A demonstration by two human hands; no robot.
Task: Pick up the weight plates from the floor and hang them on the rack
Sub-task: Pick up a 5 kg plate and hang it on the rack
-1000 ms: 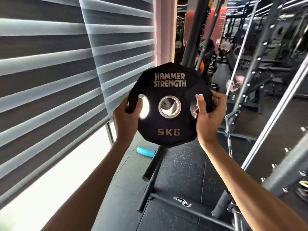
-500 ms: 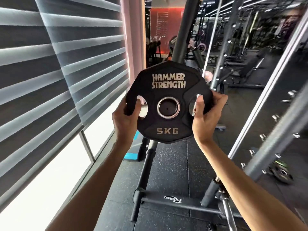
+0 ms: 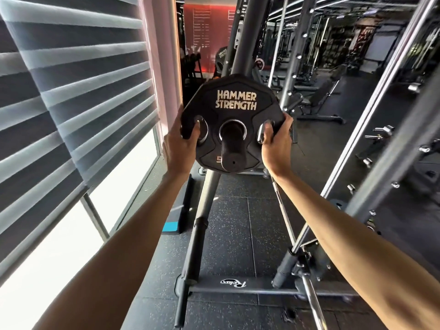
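A black weight plate (image 3: 234,96) marked HAMMER STRENGTH is held upright in front of me. My left hand (image 3: 181,145) grips its left edge through the left grip hole. My right hand (image 3: 277,141) grips the right edge through the right grip hole. A black peg (image 3: 229,152) of the grey rack (image 3: 240,36) passes through the plate's centre hole and sticks out toward me, hiding part of the weight marking. The rack's slanted post continues below the plate to the floor.
Striped window blinds (image 3: 78,96) fill the left side. The rack's base bar (image 3: 238,284) lies on the black rubber floor (image 3: 228,234). Steel uprights (image 3: 371,115) with pegs stand on the right. A blue-edged step (image 3: 175,225) lies by the window. Gym benches stand farther back.
The plate has moved forward onto the rack's peg, which now pokes through the centre hole. Both hands kept their grip on it, and my view has come closer to the rack.
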